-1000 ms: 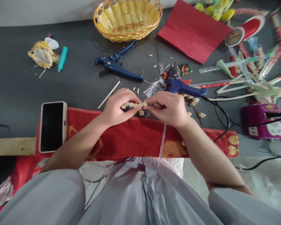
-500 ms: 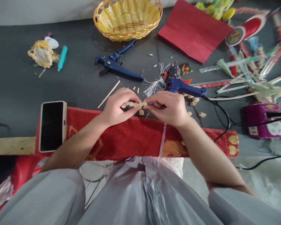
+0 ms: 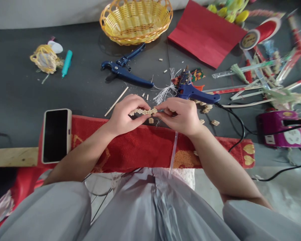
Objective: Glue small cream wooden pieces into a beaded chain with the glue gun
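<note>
Between my two hands is a narrow strip of small pale tube pieces [image 3: 139,112] joined in clusters. My left hand [image 3: 126,113] is closed, thumb and fingers pinching most of the strip. At its other end my right hand [image 3: 182,115] pinches the last cluster with thumb and forefinger. Just below the strip, a small pale cluster [image 3: 151,120] lies at the edge of a red towel [image 3: 140,147]. A blue glue gun [image 3: 198,93] rests behind my right hand, and a thin pale stick [image 3: 116,101] lies beyond my left.
Blue cutters [image 3: 127,72] and a yellow basket [image 3: 136,26] stand farther back. A phone [image 3: 56,135] sits at left. To the right are red paper [image 3: 205,33], a ribbon spool [image 3: 261,33], a purple power strip [image 3: 282,129] and black cords. Several pale clusters lie near the glue gun.
Both hands keep their pinch on the strip with almost no movement. The whole view has shifted very slightly.
</note>
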The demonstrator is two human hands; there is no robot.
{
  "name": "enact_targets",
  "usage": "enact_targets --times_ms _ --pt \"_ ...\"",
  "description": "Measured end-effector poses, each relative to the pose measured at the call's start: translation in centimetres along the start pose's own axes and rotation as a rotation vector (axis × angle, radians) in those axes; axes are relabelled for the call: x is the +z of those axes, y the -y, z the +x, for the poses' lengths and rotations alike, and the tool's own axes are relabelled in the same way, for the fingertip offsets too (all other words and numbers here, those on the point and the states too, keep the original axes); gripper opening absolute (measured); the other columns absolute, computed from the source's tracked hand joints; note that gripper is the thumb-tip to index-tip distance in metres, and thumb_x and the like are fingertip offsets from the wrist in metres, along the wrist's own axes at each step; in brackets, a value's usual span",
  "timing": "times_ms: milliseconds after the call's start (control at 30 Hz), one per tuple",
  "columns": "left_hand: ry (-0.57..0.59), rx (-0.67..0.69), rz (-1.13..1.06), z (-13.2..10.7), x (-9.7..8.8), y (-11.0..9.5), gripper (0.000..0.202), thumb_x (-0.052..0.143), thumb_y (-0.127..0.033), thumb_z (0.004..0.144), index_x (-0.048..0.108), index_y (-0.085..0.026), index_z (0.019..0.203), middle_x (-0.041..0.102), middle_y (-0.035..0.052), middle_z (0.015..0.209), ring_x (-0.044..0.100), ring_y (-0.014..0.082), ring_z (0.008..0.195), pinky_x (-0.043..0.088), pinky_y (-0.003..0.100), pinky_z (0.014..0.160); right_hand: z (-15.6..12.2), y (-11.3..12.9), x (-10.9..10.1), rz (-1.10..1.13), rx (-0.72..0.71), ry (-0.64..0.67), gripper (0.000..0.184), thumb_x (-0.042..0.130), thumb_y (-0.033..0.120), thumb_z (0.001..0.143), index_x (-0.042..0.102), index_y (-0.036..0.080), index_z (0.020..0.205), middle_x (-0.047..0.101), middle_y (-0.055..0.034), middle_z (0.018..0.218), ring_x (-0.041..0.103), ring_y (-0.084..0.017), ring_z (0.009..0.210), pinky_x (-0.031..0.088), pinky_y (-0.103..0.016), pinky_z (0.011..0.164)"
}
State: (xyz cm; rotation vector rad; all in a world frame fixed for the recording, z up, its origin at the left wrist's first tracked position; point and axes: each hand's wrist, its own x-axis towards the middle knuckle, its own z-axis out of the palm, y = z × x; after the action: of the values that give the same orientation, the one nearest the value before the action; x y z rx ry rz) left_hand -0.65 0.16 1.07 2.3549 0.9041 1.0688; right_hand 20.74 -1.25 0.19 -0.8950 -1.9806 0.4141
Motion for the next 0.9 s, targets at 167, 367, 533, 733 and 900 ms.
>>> enact_targets --times_ms 167,367,533,733,900 --pt "-0.004 0.013 -0.015 0.05 0.04 0.01 0.011 0.068 -0.028 0.088 0.066 -0.018 0.089 0.072 0.0032 0.086 0.067 0.0132 0.082 0.054 0.026 0.078 0.0 -0.02 0.05 -0.002 0.008 -0.001 0.01 0.071 0.026 0.086 0.072 0.016 0.087 0.053 0.0041 0.058 0.048 -0.008 0.054 0.037 -0.022 0.053" --pt "0.022 -0.031 -0.003 0.07 0.06 0.04 0.015 0.067 -0.033 0.089 0.065 -0.019 0.088 0.073 0.0042 0.087 0.067 0.0144 0.083 0.054 0.028 0.079 -0.05 -0.09 0.01 -0.033 0.037 0.02 0.013 0.069 0.029 0.087 0.073 0.017 0.086 0.052 0.0039 0.058 0.045 -0.009 0.054 0.037 -0.022 0.054" --pt "0.028 -0.039 0.016 0.04 0.08 0.04 0.015 0.065 -0.034 0.089 0.065 -0.019 0.087 0.073 0.0044 0.086 0.066 0.0146 0.082 0.053 0.029 0.077 -0.03 -0.09 0.03 -0.023 0.025 0.01 0.012 0.071 0.027 0.085 0.073 0.015 0.086 0.051 0.0043 0.058 0.044 -0.008 0.053 0.036 -0.022 0.054" --pt "0.01 -0.011 0.008 0.06 0.09 -0.04 0.011 0.066 -0.029 0.088 0.065 -0.018 0.088 0.073 0.0041 0.086 0.067 0.0142 0.082 0.053 0.028 0.078 -0.03 -0.07 0.08 -0.022 0.028 0.014 0.014 0.07 0.029 0.087 0.073 0.016 0.086 0.05 0.0044 0.057 0.044 -0.009 0.053 0.036 -0.022 0.053" --pt "0.007 -0.005 0.003 0.07 0.08 -0.05 0.011 0.067 -0.029 0.088 0.065 -0.018 0.088 0.072 0.0037 0.085 0.066 0.014 0.081 0.053 0.027 0.077 -0.07 -0.06 0.06 -0.042 0.046 0.025 0.015 0.069 0.03 0.087 0.073 0.016 0.086 0.053 0.0036 0.058 0.043 -0.009 0.053 0.036 -0.022 0.054"
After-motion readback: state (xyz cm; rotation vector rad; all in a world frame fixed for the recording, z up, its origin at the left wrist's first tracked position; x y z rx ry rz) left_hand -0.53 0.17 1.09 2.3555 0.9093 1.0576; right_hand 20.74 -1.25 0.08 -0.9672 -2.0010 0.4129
